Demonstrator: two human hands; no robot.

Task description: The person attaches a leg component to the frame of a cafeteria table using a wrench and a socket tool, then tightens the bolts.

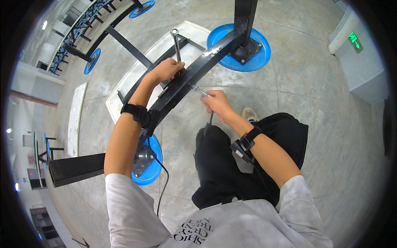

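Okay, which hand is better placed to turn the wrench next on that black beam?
Probably the left hand: it grips the wrench at the black beam, its handle standing free above. The right hand holds a second tool on the beam's near side.

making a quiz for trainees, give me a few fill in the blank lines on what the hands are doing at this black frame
The left hand grips a silver ____ that sticks up past the black beam.
The right hand holds a second tool whose metal tip points at the ____.
The frame's foot stands on a round ____ pad.

Missing: wrench; beam; blue
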